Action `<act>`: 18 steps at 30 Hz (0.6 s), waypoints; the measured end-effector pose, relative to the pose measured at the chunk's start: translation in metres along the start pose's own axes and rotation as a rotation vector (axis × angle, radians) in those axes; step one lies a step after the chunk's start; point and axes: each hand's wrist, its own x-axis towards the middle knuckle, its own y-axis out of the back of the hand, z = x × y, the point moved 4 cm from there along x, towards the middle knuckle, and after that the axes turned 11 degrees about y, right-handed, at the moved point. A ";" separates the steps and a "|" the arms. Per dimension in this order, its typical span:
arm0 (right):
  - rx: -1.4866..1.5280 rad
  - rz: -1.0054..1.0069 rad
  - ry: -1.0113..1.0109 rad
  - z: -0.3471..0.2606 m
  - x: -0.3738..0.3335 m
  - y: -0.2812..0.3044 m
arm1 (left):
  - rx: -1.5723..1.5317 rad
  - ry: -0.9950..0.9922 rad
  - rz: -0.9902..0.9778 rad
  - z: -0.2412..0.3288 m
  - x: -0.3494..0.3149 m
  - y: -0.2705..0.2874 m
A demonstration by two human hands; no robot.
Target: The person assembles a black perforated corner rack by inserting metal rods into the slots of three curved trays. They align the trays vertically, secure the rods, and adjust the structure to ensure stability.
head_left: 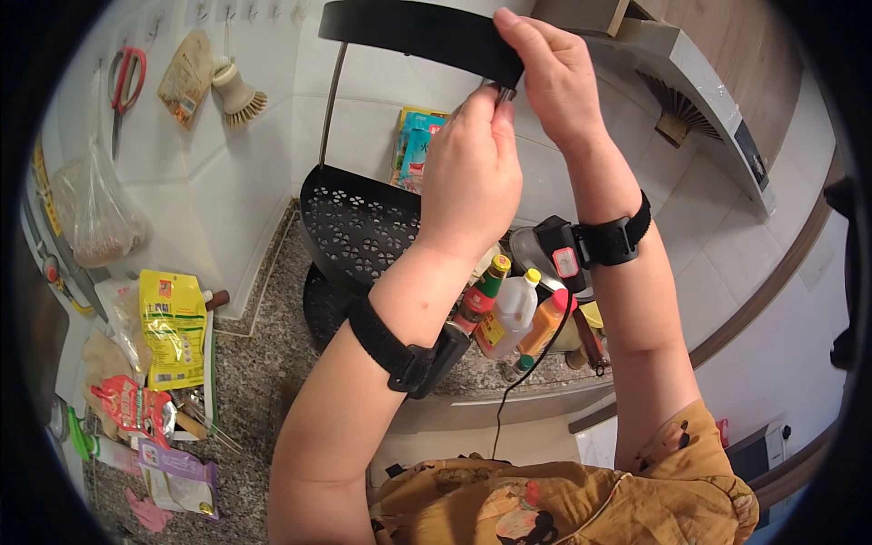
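Observation:
A black corner shelf rack with metal posts stands before me. Its raised top tier (413,36) is tilted, and below it sits a middle tier (354,218) with flower-shaped holes. My left hand (472,173) is closed around a metal post (507,93) just under the top tier's right corner; most of that post is hidden in my fingers. My right hand (556,82) grips the top tier's right end, thumb along its upper edge. Another metal post (333,104) joins the tiers at the left. Part of a lower black tier (320,309) shows beneath.
Bottles (510,313) crowd the granite counter (259,381) right of the rack. Packets, one a yellow pouch (174,331), lie at the left. Red-handled scissors (125,82) and a brush (238,93) hang on the wall. A range hood (708,109) juts out at upper right.

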 end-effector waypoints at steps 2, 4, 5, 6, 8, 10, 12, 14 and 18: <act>-0.005 0.011 0.003 -0.003 0.000 0.002 | -0.023 -0.019 -0.003 0.001 -0.001 -0.001; -0.023 -0.016 0.039 -0.005 0.000 0.005 | -0.028 -0.027 -0.001 0.001 -0.001 -0.002; -0.030 -0.025 0.060 -0.005 0.000 0.006 | -0.019 -0.025 0.001 0.000 -0.002 -0.002; -0.011 -0.019 0.059 -0.004 0.000 0.006 | -0.011 -0.024 0.004 -0.001 -0.001 -0.003; 0.020 -0.012 0.068 -0.003 -0.001 0.008 | -0.051 -0.013 -0.017 -0.002 -0.001 -0.005; 0.039 -0.005 0.076 -0.003 -0.003 0.011 | -0.080 -0.007 -0.035 -0.002 -0.002 -0.007; 0.064 0.006 0.089 -0.004 -0.005 0.010 | -0.081 -0.011 -0.042 -0.002 -0.003 -0.007; 0.038 0.022 0.087 -0.009 -0.007 0.007 | -0.049 -0.016 -0.013 -0.001 -0.004 -0.007; -0.040 0.050 0.091 -0.012 -0.009 0.005 | -0.001 -0.123 0.111 -0.002 -0.004 -0.006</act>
